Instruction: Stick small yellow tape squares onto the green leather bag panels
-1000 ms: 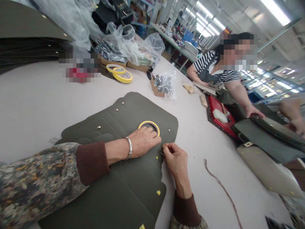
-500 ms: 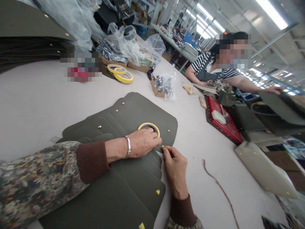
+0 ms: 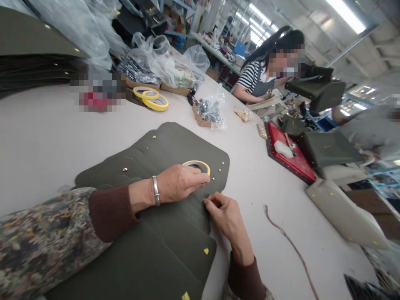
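Observation:
Several dark olive sheet panels [image 3: 125, 258] lie overlapped on the pale table, with small gold studs on the upper ones and bits of yellow tape [image 3: 206, 251] along the right edge of the lower one. My left hand [image 3: 176, 182], a silver bangle at its wrist, grips a thin roll of yellow tape [image 3: 201, 163] just above the panels. Close to it, my right hand [image 3: 226, 213] has thumb and forefinger pinched together at the panels' right edge. What sits between those fingertips is too small and hidden to make out.
More yellow tape rolls [image 3: 156, 102] lie behind, near a box of small parts in clear plastic [image 3: 211, 112]. A brown cord [image 3: 287, 239] lies to the right. Beyond are a red tray [image 3: 289, 152] and a co-worker [image 3: 254, 85] in stripes. Stacked panels [image 3: 34, 68] stand at the far left.
My right hand has moved slightly left onto the panel edge, and the yellow bit at its fingertips no longer shows. The co-worker's dark olive piece is now raised; another person appears at the right.

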`<state>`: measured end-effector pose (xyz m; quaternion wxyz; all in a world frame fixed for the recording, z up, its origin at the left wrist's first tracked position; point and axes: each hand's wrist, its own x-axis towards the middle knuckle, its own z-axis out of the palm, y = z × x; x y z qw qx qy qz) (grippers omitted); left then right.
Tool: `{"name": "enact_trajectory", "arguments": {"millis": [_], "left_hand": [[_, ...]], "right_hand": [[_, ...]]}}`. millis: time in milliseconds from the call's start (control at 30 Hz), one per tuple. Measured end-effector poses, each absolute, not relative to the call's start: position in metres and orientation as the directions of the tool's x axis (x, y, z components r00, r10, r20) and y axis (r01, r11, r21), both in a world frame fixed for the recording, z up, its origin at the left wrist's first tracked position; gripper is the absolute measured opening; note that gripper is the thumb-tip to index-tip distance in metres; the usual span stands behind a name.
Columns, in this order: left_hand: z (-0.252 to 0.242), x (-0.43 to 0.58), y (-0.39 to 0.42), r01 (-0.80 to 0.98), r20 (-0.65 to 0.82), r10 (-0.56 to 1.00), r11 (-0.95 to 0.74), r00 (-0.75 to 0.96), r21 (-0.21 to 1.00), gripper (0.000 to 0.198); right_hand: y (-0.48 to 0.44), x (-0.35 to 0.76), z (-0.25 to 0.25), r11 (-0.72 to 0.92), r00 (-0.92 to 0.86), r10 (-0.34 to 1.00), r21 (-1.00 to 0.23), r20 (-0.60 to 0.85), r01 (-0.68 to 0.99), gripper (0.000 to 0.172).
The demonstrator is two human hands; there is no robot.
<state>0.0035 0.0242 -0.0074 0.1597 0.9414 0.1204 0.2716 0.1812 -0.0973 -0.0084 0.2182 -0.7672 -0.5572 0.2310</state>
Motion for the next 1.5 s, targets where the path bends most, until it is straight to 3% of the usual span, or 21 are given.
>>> {"name": "enact_trajectory", "arguments": {"millis": [67,200,367,600,733,800,867,967,1033,1133,1233,1300,1500], "left_hand": [[-0.01,0.003,0.024,0.11,0.509,0.328,-0.905,0.796,0.411,0.02],[-0.012,0.002,0.021,0.121,0.53,0.332,-0.912,0.78,0.393,0.038],[-0.011,0.002,0.016,0.152,0.512,0.336,-0.918,0.791,0.367,0.037],[-0.01,0.006,0.017,0.146,0.428,0.373,-0.867,0.823,0.476,0.016],[-0.006,0.009,0.019,0.147,0.41,0.403,-0.836,0.818,0.528,0.018],[-0.005,0.009,0.018,0.167,0.412,0.415,-0.839,0.812,0.517,0.018],[-0.004,0.009,0.016,0.192,0.43,0.409,-0.865,0.804,0.464,0.019],[-0.003,0.009,0.011,0.231,0.474,0.409,-0.892,0.779,0.389,0.022],[-0.002,0.009,0.008,0.236,0.494,0.41,-0.895,0.767,0.378,0.022],[-0.001,0.008,0.007,0.269,0.467,0.405,-0.904,0.786,0.332,0.022],[-0.003,0.009,0.012,0.369,0.352,0.419,-0.907,0.837,0.203,0.019],[-0.005,0.009,0.016,0.402,0.293,0.428,-0.904,0.855,0.144,0.014],[-0.007,0.011,0.018,0.404,0.239,0.422,-0.906,0.874,0.122,0.01]], "right_hand": [[-0.1,0.183,-0.009,-0.245,0.29,0.956,-0.688,-0.052,0.683,0.02],[-0.097,0.175,-0.009,0.028,0.322,0.904,-0.789,0.282,0.613,0.018],[-0.09,0.159,-0.003,0.254,0.146,0.847,-0.629,0.512,0.734,0.013],[-0.087,0.157,-0.008,0.169,0.151,0.796,-0.455,0.586,0.874,0.016],[-0.088,0.158,-0.01,0.177,0.142,0.755,-0.407,0.641,0.896,0.017],[-0.088,0.155,-0.008,0.161,0.191,0.767,-0.471,0.613,0.867,0.016],[-0.088,0.15,-0.004,0.095,0.32,0.803,-0.639,0.502,0.763,0.014],[-0.085,0.147,-0.001,-0.028,0.486,0.848,-0.897,0.212,0.44,0.015],[-0.081,0.151,-0.003,-0.072,0.533,0.841,-0.956,0.095,0.283,0.017],[-0.076,0.17,-0.01,-0.134,0.591,0.807,-0.975,-0.005,0.175,0.022],[-0.072,0.191,-0.017,-0.206,0.556,0.825,-0.97,-0.1,0.132,0.029],[-0.069,0.198,-0.02,-0.226,0.537,0.837,-0.96,-0.105,0.165,0.032],[-0.059,0.192,-0.024,-0.258,0.52,0.854,-0.864,0.005,0.432,0.033]]}}
